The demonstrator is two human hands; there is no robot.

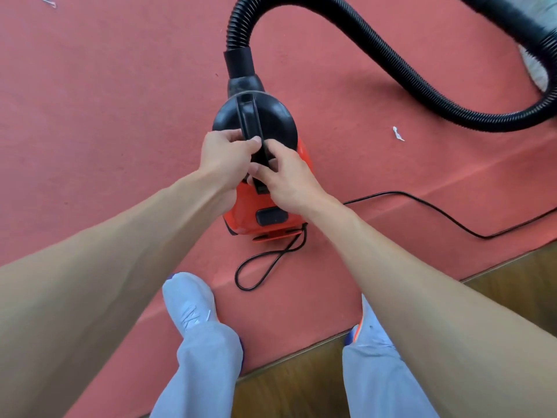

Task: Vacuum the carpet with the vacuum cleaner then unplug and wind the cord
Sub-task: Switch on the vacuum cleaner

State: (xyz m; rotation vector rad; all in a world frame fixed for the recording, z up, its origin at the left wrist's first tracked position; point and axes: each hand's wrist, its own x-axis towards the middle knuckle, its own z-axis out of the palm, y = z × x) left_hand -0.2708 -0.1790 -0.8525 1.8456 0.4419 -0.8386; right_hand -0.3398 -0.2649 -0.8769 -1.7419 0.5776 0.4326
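A small orange and black vacuum cleaner (268,217) stands on the red carpet (105,116) in front of me. My left hand (224,158) grips its black carry handle (248,116) from the left. My right hand (286,176) rests on the same handle from the right, fingers pressed near the switch area. A black ribbed hose (391,64) rises from the vacuum's front and curves off to the right. The black power cord (446,217) leaves the rear, makes a small loop on the carpet and runs away to the right edge.
White paper scraps lie on the carpet at right (398,134) and at the top left (48,1). The carpet ends at a wooden floor (512,285) on the lower right. My feet in light shoes (188,300) stand at the carpet's edge.
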